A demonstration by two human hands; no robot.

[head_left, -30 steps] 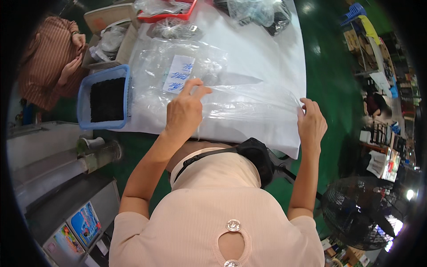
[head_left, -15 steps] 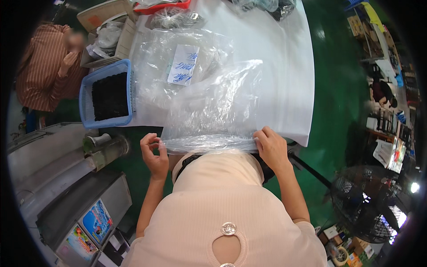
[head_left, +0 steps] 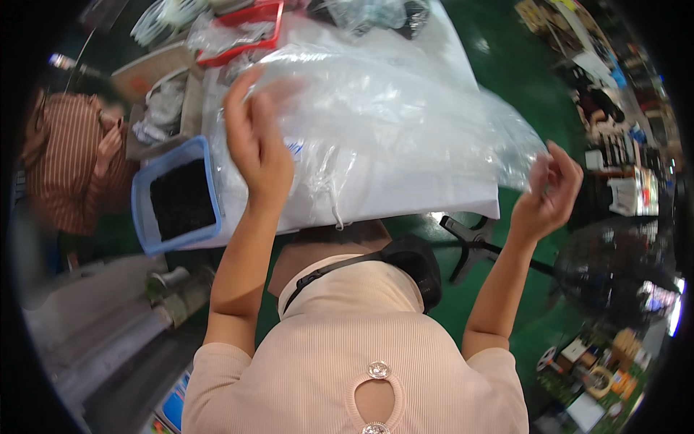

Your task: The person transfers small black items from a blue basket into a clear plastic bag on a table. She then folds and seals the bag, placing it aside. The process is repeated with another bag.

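A large clear plastic bag [head_left: 405,108] is raised above the white table, stretched between my two hands and blurred by motion. My right hand [head_left: 553,192] is closed on its right end, past the table's right edge. At its left end is my left hand [head_left: 260,145], fingertips smeared against the film; whether they grip it is hidden by the blur. Other clear plastic [head_left: 325,170] lies on the table beneath, with a white string tie [head_left: 337,213] at the front edge. Part of a blue-written label [head_left: 295,147] shows beside my left hand.
A blue basket [head_left: 210,170] of black material stands at the table's left corner, beside a cardboard box [head_left: 189,119] with bagged items. A red tray [head_left: 249,52] sits at the back. Someone in a striped top [head_left: 72,159] is at left. A black fan [head_left: 607,267] stands at right.
The bag has come up off the front of the table and spread to the right. My left hand has risen forward; my right hand has swung out to the right. The view has shifted.
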